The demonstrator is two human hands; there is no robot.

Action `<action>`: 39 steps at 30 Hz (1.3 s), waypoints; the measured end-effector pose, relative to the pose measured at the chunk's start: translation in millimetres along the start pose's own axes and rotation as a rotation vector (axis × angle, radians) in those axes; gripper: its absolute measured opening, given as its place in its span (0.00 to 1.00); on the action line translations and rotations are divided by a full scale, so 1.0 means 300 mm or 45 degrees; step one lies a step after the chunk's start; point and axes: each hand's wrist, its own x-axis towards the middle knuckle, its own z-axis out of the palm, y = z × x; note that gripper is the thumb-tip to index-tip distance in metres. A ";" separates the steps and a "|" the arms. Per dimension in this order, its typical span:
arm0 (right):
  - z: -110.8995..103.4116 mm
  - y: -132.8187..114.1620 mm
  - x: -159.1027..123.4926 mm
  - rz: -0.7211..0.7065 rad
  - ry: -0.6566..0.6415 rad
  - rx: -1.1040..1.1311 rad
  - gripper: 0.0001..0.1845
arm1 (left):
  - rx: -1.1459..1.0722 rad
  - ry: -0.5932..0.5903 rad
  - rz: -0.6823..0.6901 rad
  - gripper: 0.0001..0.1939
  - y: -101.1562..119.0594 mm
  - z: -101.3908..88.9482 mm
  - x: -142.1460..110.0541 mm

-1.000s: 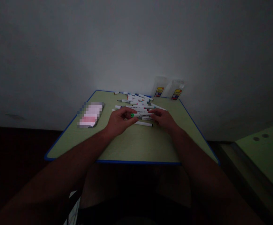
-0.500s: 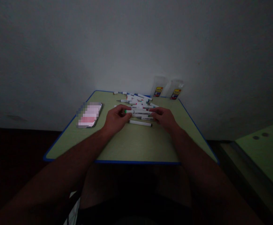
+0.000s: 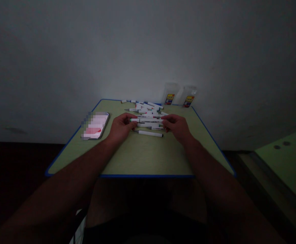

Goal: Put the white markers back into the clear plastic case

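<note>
A white marker (image 3: 151, 120) with a green end lies crosswise between my hands. My left hand (image 3: 121, 128) pinches its green end between thumb and fingers. At the other end, my right hand (image 3: 177, 126) has its fingers closed on the marker. Whether the cap at the green end is apart from the barrel I cannot tell. Just below, a white marker with a dark end (image 3: 151, 134) and a thin grey tip rests on the table. Several more white markers (image 3: 144, 111) lie in a loose heap beyond my hands, some with bare tips.
The pale green table (image 3: 148, 157) has a blue edge. A phone (image 3: 96, 126) with a lit, blurred screen lies on the left. Two clear plastic cases (image 3: 169, 95) with yellow and red labels stand at the back right, by the grey wall (image 3: 148, 51).
My left hand has moved a little left with the green end, and the gap between my hands is wider. My right hand has hardly moved. The view has shifted slightly.
</note>
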 end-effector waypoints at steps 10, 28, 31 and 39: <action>0.008 -0.010 -0.009 0.026 -0.001 0.050 0.21 | 0.191 -0.043 0.070 0.07 -0.020 -0.025 -0.001; 0.006 -0.028 -0.024 -0.039 -0.040 0.000 0.18 | 0.145 -0.088 0.041 0.05 0.011 -0.007 -0.024; 0.000 -0.034 -0.019 -0.072 -0.022 0.019 0.17 | 0.114 -0.066 0.070 0.06 0.009 -0.003 -0.020; -0.006 -0.031 -0.014 -0.153 0.071 0.039 0.14 | -0.084 -0.062 0.079 0.13 0.024 0.014 -0.018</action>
